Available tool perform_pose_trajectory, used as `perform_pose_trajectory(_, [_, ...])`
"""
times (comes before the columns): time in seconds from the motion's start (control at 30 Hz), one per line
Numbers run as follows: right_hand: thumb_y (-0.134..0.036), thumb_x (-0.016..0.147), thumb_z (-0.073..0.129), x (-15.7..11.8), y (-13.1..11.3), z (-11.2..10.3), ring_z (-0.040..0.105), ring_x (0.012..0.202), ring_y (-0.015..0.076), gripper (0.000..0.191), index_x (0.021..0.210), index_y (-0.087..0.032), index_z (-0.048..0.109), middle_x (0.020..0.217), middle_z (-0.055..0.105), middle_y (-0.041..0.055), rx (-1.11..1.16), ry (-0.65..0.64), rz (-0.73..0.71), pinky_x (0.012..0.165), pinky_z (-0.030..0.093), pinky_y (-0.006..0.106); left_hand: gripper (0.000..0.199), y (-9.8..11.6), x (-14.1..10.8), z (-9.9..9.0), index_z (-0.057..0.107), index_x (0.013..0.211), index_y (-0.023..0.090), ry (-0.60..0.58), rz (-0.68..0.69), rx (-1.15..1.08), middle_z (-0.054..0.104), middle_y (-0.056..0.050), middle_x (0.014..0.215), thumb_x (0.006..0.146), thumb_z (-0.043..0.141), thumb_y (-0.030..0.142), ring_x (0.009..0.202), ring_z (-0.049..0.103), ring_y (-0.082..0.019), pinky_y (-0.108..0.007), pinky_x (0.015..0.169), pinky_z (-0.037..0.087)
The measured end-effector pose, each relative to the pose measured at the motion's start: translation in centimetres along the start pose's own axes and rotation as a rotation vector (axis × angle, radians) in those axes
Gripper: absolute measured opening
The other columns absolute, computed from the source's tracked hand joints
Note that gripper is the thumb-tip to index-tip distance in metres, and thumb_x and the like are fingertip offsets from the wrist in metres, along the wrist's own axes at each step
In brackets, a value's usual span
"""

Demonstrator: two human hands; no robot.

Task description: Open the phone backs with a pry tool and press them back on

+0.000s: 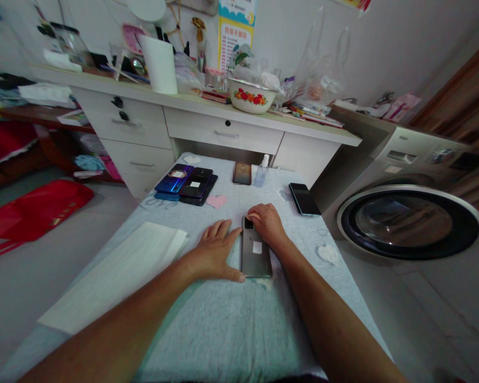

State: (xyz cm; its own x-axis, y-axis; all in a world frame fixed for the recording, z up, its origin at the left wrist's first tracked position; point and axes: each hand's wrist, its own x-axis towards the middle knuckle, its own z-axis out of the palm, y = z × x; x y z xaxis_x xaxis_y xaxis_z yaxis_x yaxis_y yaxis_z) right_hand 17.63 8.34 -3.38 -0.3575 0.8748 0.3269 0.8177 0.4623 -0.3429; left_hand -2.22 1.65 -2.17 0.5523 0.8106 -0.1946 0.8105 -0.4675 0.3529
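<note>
A grey smartphone (256, 260) lies back up on the cloth-covered table, with a small white sticker on its back and a dark camera block near the top. Spread flat, my left hand (217, 250) rests beside it, thumb and fingertip at its left edge. My right hand (268, 221) is curled over the phone's upper right, its fingers pressed together by the camera block. Whatever those fingers pinch is hidden or too small to name. Left of my left hand lies a folded whitish cloth or paper sheet (123, 276).
Several phones (195, 183) are stacked at the table's far left. A spray bottle (261, 171) stands by a brown square item (242, 173) at the far edge. Another phone (304, 199) lies right. Beyond are a white desk (223, 130) and a washing machine (407, 213).
</note>
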Motion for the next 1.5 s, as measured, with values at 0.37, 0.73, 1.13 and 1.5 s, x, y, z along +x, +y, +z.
perform_pose_trajectory(0.37, [-0.015, 0.089, 0.054, -1.2, -1.1, -1.5, 0.056, 0.083, 0.0178, 0.016, 0.081, -0.017, 0.068, 0.083, 0.066, 0.0044, 0.068, -0.059, -0.106, 0.085, 0.036, 0.031, 0.119, 0.0, -0.1, -0.1, 0.020, 0.150, 0.017, -0.001, 0.004, 0.011, 0.009, -0.021, 0.159, 0.057, 0.067, 0.073, 0.145, 0.003, -0.042, -0.054, 0.113, 0.014])
perform_pose_trajectory(0.73, [-0.018, 0.089, 0.056, -1.3, -1.6, -1.5, 0.056, 0.084, 0.0171, 0.014, 0.082, -0.018, 0.068, 0.084, 0.067, 0.0034, 0.100, -0.098, -0.158, 0.085, 0.036, 0.032, 0.120, -0.1, 0.0, 0.1, 0.020, 0.150, 0.018, 0.004, -0.001, 0.001, 0.009, -0.020, 0.159, 0.055, 0.067, 0.075, 0.144, 0.003, -0.042, -0.055, 0.113, 0.014])
perform_pose_trajectory(1.13, [-0.022, 0.089, 0.058, -0.2, 0.3, 0.1, 0.056, 0.089, 0.0194, 0.013, 0.086, -0.019, 0.070, 0.092, 0.069, 0.0058, -0.016, -0.016, 0.026, 0.089, 0.034, 0.032, 0.119, -0.1, 0.0, 0.1, 0.022, 0.150, 0.020, 0.016, -0.002, -0.001, 0.010, -0.019, 0.159, 0.054, 0.068, 0.074, 0.144, 0.004, -0.042, -0.055, 0.113, 0.015])
perform_pose_trajectory(1.5, [-0.017, 0.087, 0.056, -0.7, 0.1, -0.9, 0.055, 0.087, 0.0201, 0.014, 0.084, -0.019, 0.070, 0.089, 0.068, 0.0061, -0.059, -0.030, 0.045, 0.087, 0.034, 0.033, 0.121, 0.0, 0.1, 0.0, 0.021, 0.151, 0.018, 0.007, 0.002, 0.011, 0.008, -0.021, 0.159, 0.055, 0.068, 0.075, 0.144, 0.003, -0.042, -0.055, 0.113, 0.014])
